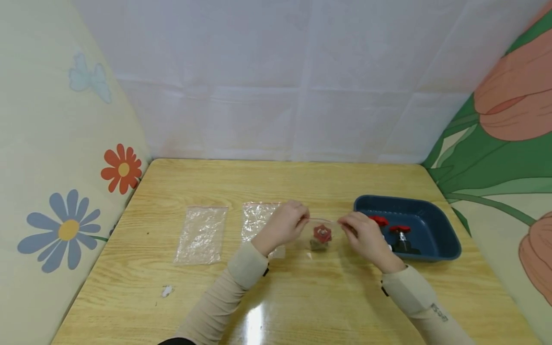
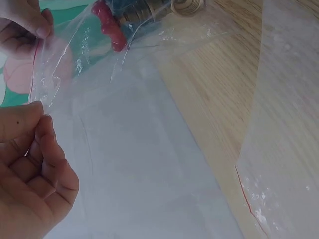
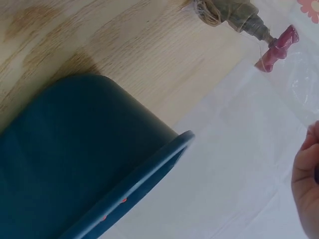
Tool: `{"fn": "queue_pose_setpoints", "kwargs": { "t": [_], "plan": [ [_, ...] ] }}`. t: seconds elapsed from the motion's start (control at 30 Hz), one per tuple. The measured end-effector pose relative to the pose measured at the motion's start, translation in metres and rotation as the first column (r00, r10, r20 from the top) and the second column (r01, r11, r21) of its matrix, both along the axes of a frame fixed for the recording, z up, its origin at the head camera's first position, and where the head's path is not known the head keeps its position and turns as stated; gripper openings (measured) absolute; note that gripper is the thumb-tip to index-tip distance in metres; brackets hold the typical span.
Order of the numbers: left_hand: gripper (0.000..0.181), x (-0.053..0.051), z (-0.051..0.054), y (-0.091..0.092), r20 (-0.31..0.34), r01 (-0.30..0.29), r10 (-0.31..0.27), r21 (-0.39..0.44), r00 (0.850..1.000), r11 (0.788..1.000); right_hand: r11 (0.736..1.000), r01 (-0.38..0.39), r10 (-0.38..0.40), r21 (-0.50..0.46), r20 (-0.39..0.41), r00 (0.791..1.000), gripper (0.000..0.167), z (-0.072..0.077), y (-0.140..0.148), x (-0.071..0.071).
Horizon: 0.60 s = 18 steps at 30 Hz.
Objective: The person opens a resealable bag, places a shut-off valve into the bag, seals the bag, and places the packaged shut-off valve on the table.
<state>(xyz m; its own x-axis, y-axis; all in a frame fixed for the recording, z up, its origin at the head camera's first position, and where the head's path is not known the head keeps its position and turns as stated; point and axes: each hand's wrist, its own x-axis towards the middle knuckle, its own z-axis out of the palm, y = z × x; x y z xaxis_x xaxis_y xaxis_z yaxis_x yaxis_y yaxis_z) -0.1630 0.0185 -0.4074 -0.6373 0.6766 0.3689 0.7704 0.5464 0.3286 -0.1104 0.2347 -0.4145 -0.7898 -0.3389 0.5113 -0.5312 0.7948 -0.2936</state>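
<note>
A clear zip bag (image 2: pixel 82 62) with a red line along its top edge is stretched between both hands. Inside it stands a brass valve with a red handwheel (image 1: pixel 322 233); the right wrist view shows its metal body (image 3: pixel 237 17) through the plastic. My left hand (image 1: pixel 282 226) pinches the bag's left top corner between thumb and fingertips. At the opposite corner, my right hand (image 1: pixel 368 241) pinches the same edge. In the right wrist view that hand is partly cut off by the frame. Whether the bag's top is sealed cannot be told.
On the right, a dark blue tray (image 1: pixel 435 235) holds several valves with red handwheels (image 1: pixel 400 229). Two flat clear zip bags lie left of the hands: a near one (image 1: pixel 256 218), partly behind my left hand, and a farther one (image 1: pixel 201 235). A white curtain (image 1: pixel 267 115) hangs behind the table.
</note>
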Motion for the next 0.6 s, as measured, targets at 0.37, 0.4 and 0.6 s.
{"fn": "queue_pose_setpoints", "kwargs": {
  "t": [0.37,0.4,0.6],
  "plan": [
    [0.010,0.003,-0.020,0.007,0.277,-0.003,-0.025,0.100,0.961,0.995,0.988,0.095,-0.092,-0.119,0.035,0.995,0.016,-0.014,-0.002,0.000],
    [0.012,0.003,-0.022,0.007,0.307,0.000,-0.039,0.124,0.951,0.992,0.983,0.104,-0.094,-0.151,0.072,0.993,0.016,-0.016,-0.002,0.000],
    [0.011,0.002,-0.036,0.008,0.422,-0.007,-0.121,0.288,0.898,0.958,0.907,0.177,-0.035,-0.383,0.350,0.936,0.023,-0.021,-0.011,0.003]
  ]
}}
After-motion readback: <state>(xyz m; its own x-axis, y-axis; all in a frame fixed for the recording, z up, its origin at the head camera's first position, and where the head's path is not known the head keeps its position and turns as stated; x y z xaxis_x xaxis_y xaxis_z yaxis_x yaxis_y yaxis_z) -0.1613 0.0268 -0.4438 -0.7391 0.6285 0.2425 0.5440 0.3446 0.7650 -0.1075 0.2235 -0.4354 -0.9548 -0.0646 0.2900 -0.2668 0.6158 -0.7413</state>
